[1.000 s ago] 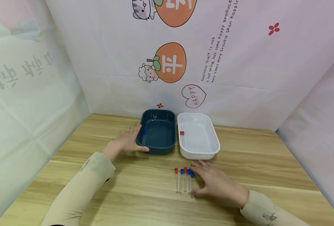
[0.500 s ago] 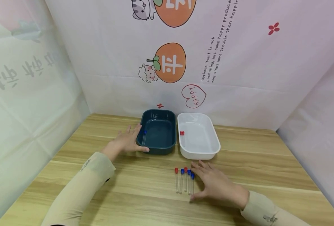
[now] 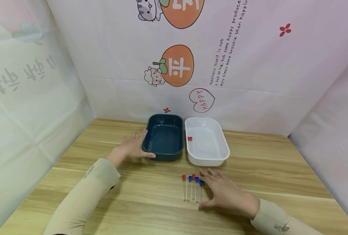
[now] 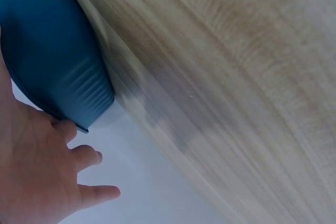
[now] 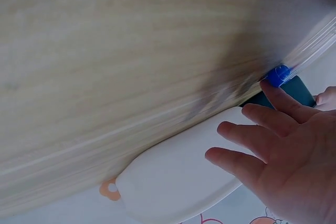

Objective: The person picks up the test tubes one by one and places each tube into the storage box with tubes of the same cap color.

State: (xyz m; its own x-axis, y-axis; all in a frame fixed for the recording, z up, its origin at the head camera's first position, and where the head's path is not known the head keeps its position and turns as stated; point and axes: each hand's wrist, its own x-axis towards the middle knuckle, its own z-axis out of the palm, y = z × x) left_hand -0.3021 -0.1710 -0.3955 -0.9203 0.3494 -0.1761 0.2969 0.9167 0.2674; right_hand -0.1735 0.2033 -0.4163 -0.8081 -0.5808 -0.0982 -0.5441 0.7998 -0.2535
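Observation:
My left hand (image 3: 132, 147) lies with spread fingers against the left side of a dark teal basin (image 3: 178, 150), thumb at its front rim. The left wrist view shows this hand (image 4: 42, 166) beside the basin's ribbed wall (image 4: 68, 77). My right hand (image 3: 225, 192) is low over the table at the right end of a row of clear test tubes. Its index fingertip touches the blue cap (image 5: 278, 75) of the rightmost test tube (image 3: 201, 192), and the thumb tip is at that tube's lower end. The other fingers stretch out apart.
Beside the teal basin stands a white basin (image 3: 207, 161) holding red-capped tubes (image 3: 190, 139). A blue-capped tube (image 3: 151, 142) lies in the teal one. Left of the right hand are a red-capped tube (image 3: 184, 187) and several more tubes. A printed cloth (image 3: 250, 81) hangs behind the table.
The rightmost tube has slid slightly toward the person, and my right thumb has drawn back slightly to its lower end. My left hand stays on the teal basin.

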